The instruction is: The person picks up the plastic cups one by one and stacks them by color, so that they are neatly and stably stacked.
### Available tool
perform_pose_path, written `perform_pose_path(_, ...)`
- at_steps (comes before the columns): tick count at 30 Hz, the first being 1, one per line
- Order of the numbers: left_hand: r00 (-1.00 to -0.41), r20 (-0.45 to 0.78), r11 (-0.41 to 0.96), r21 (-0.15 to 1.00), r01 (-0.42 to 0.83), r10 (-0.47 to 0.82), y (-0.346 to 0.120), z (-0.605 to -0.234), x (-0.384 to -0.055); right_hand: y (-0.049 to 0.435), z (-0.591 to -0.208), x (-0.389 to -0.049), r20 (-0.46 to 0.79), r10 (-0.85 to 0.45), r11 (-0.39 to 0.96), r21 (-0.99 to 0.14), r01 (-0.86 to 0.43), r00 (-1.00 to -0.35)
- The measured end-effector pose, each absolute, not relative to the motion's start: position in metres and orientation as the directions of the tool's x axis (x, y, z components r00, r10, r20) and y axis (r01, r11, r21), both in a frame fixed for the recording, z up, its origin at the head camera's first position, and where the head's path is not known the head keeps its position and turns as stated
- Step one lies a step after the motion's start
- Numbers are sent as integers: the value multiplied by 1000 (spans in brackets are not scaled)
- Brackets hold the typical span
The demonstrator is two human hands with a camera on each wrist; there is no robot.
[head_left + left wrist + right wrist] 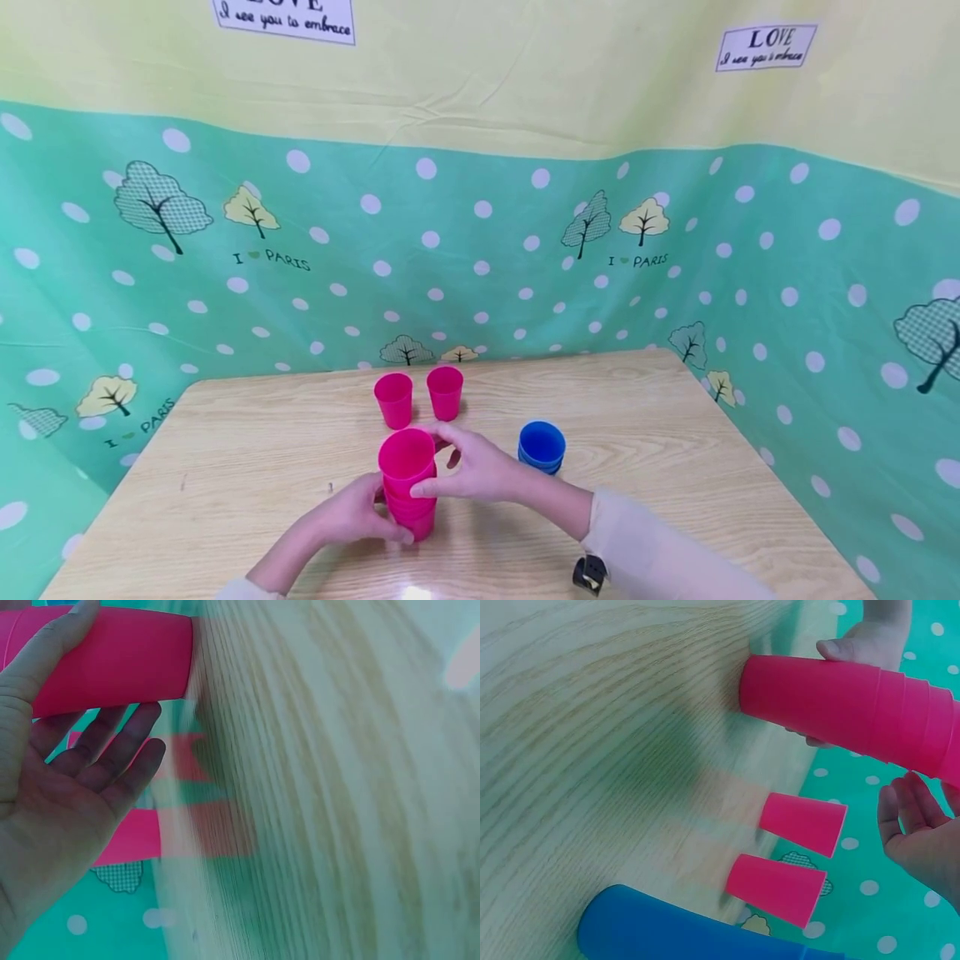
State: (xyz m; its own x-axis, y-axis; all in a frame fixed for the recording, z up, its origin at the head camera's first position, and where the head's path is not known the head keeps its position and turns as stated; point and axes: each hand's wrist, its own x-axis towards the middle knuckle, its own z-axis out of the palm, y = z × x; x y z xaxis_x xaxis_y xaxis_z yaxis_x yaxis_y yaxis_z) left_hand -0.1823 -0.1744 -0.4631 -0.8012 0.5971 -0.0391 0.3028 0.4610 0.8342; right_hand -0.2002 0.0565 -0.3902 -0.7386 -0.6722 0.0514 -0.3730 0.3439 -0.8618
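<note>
A stack of several nested pink cups (407, 467) stands upright near the middle of the table. My left hand (351, 512) holds it low down, thumb on the near side and fingers round the far side. Up at the top cup is my right hand (483, 467), its thumb across the front and its fingers behind the rim. In the right wrist view the stacked rims (907, 712) show as close bands, with the right fingers (911, 806) beside the top ones. The left wrist view shows the lowest cup (127, 660) with its base at the tabletop.
Two single pink cups (394, 402) (446, 393) stand upright behind the stack. A blue cup stack (542, 446) is to the right, partly behind the right forearm. A small black object (589, 573) lies by the right sleeve. Behind the wooden table (262, 433) hangs a polka-dot curtain (337, 233).
</note>
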Motion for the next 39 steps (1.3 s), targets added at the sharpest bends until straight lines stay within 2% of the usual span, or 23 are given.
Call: perform_pose_path(39, -804, -23, 435, 849, 298, 594, -176, -465, -188, 56, -404, -200, -22, -643, 372, -883, -287, -766)
